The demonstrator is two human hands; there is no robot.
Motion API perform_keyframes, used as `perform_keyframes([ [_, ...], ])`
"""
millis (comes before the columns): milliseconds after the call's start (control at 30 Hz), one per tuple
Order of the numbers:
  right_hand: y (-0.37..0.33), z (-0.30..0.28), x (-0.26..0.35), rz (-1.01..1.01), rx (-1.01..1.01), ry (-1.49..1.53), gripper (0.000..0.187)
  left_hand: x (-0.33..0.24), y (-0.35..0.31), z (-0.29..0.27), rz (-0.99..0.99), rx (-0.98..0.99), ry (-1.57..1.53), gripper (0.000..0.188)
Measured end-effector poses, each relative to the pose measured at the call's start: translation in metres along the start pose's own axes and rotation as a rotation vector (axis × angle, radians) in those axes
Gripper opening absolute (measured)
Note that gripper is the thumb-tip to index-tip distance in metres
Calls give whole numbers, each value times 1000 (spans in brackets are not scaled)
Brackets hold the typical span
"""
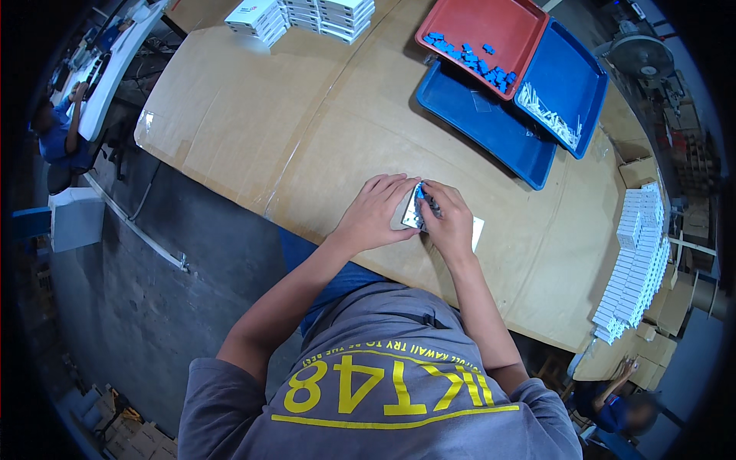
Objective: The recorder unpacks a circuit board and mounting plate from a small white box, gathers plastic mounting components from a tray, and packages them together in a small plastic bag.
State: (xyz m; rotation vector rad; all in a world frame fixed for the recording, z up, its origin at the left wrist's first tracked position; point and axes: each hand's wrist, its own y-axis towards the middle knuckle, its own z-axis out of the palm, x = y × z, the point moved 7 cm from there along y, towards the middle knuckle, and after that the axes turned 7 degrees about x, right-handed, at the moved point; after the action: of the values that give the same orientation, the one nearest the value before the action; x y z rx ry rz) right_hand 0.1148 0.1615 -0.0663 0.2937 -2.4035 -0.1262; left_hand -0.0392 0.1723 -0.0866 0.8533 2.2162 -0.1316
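Observation:
Near the table's front edge my two hands meet around a small white box point(412, 218) with blue and dark parts showing at its top. My left hand point(376, 212) curls round its left side, fingers at the far end and thumb at the near end. From the right, my right hand point(452, 220) is closed, thumb and fingertips pressed at the blue and dark parts; they hide just what is pinched. A flat white piece point(478, 232) sticks out beside the right wrist, mostly covered by that hand.
Far right, a red tray point(479, 23) with small blue pieces and a blue tray point(571, 69) with thin white pieces overlap another blue tray point(491, 126). White boxes point(257, 19) are stacked at the back; more small boxes point(632, 261) line the right edge. Two people sit farther off.

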Motion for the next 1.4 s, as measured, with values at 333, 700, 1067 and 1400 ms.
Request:
perform_keyframes([
  [333,-14,17,22,-52,71,-311,42,3,2,1,29,15,9,87],
  [700,-11,-34,-6,125,-61,206,37,4,-1,0,-19,-65,4,93],
  [1067,-87,-65,-38,187,264,-82,60,-15,-2,1,-87,-120,209,98],
  [1400,-82,-71,-42,172,308,-115,55,-23,0,17,-110,-180,184,95],
])
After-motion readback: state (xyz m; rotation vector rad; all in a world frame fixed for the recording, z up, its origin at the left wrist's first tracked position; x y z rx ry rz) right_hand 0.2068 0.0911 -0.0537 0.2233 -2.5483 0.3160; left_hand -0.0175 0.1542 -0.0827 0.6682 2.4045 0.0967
